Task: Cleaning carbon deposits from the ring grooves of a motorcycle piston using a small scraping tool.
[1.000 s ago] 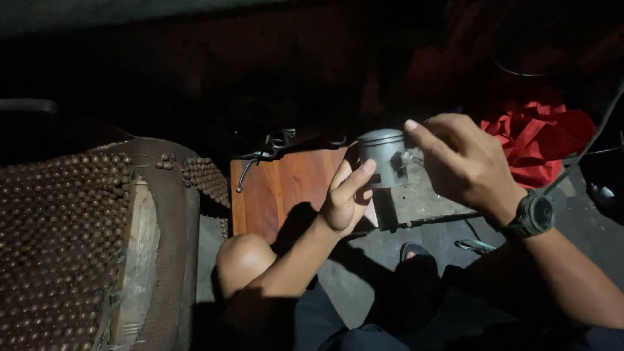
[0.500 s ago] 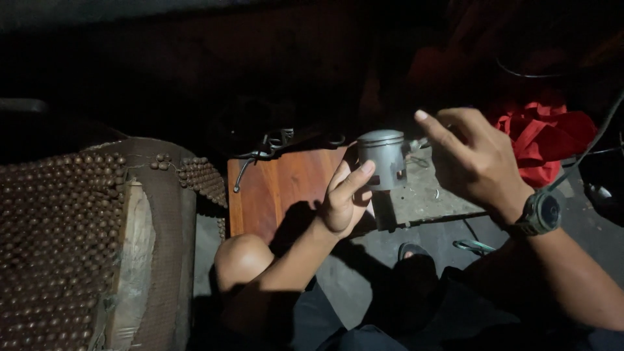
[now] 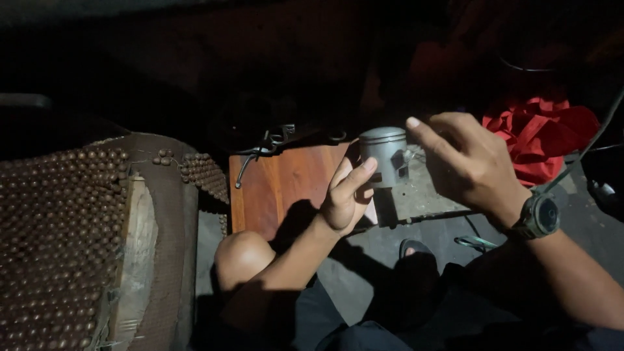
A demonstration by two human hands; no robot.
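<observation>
Grey metal piston (image 3: 385, 156), short cylinder with flat crown, upright, pinched from below-left by left hand (image 3: 344, 198), fingers closed on skirt. Right hand (image 3: 471, 166) just right of it, fingers spread loose, gripping nothing; black wristwatch (image 3: 539, 216) on wrist. Behind: reddish-brown wooden board (image 3: 283, 185), grey slab (image 3: 429, 195). Red crumpled cloth (image 3: 539, 133) far right. Brown beaded seat mat (image 3: 58, 240) left. No labels discernible, too dark.

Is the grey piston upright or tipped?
Upright: the grey piston stands crown up, held by the left hand; the right hand hovers beside it.
</observation>
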